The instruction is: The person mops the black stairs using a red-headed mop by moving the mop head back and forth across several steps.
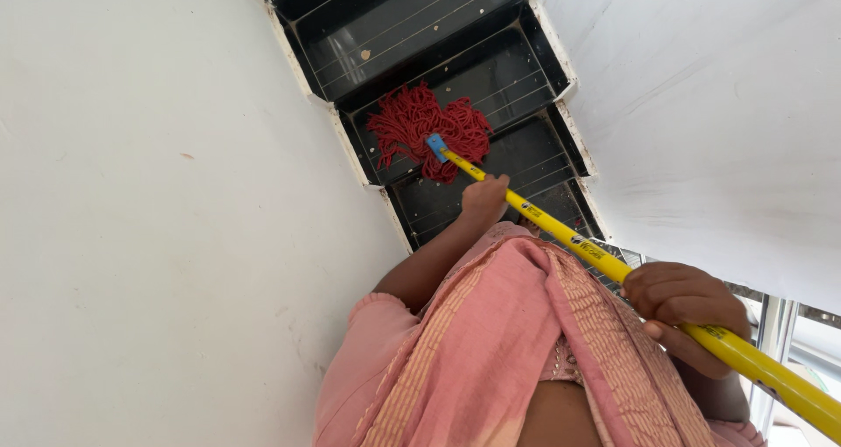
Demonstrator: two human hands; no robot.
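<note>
I hold a mop by its yellow handle (561,232) with both hands. My left hand (484,197) grips the handle low down, close to the blue socket (435,145). Higher up the handle, near my body, my right hand (683,311) is wrapped around it. The red string mop head (412,127) lies spread on a black stair step (517,88) below me. My pink garment (491,351) fills the lower middle of the view and hides my feet.
Black steps (412,26) with thin pale lines run down between two white walls (158,210), with small pale specks on an upper tread. A white sloped wall (701,105) stands at the right. A window frame (780,333) shows at the lower right.
</note>
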